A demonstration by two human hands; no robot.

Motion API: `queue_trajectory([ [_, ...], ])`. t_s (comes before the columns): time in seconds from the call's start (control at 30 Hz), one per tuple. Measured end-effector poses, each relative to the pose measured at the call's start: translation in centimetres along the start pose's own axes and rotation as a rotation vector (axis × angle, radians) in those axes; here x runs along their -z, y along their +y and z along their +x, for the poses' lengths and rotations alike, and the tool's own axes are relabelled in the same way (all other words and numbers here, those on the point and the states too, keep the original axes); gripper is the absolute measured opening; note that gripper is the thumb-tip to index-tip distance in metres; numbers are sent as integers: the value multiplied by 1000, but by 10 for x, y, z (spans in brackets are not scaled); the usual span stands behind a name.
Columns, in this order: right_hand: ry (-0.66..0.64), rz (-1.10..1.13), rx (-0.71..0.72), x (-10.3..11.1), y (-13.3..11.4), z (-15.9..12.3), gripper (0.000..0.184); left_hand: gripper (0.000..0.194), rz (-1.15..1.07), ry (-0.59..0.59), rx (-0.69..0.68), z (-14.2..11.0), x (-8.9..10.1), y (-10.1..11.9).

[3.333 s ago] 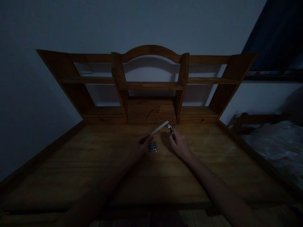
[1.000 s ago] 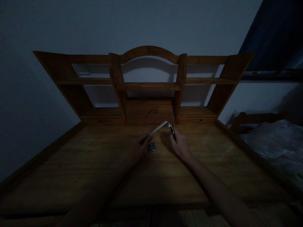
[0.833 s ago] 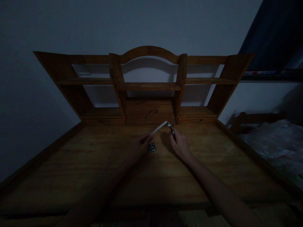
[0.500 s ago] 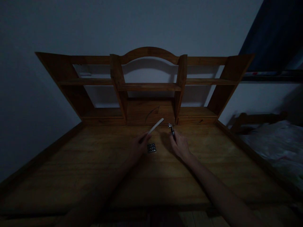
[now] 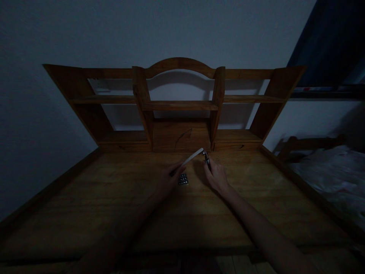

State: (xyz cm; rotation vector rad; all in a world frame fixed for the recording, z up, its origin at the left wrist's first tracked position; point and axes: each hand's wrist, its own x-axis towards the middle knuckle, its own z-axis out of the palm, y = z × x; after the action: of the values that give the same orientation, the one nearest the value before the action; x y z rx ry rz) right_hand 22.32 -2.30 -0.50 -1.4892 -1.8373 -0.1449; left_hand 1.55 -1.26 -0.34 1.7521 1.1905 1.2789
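Note:
In the dim head view, my left hand [image 5: 169, 177] is closed around the dark end of a slim white stick [image 5: 192, 156], perhaps a brush; its kind does not show clearly. The stick points up to the right, and its white tip is right beside the silver head of a razor [image 5: 205, 155]. My right hand [image 5: 216, 176] grips that razor by its dark handle, head upward. Whether tip and razor head touch, I cannot tell. A small black pack with rows of silver pieces [image 5: 183, 179] lies on the desk by my left hand, partly covered by it.
The wooden desk [image 5: 182, 224] has raised side edges. Along its back stands a wooden shelf unit [image 5: 180, 105] with small drawers, against a pale wall. Beyond the right edge are a wooden rail and a pale, crumpled heap [image 5: 333, 175].
The white stick has swung right and slightly down, bringing its tip up to the razor head. My left hand shifted a little right, over the pack's edge. My right hand stayed nearly still.

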Motion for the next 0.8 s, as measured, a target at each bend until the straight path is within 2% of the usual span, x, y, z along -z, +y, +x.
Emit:
queue_trajectory([
  [0.13,-20,36,12,1,-1,0,34,36,14,-47,-23,1,-1,1],
  [0.33,-23,51,1,1,-2,-1,34,38,-41,4,-2,3,1,2],
  [0.47,-14,37,-5,1,-1,0,37,37,-19,-31,-6,0,0,3],
  [0.8,-43,98,-19,3,-4,-1,35,37,62,-12,-11,1,2,6],
])
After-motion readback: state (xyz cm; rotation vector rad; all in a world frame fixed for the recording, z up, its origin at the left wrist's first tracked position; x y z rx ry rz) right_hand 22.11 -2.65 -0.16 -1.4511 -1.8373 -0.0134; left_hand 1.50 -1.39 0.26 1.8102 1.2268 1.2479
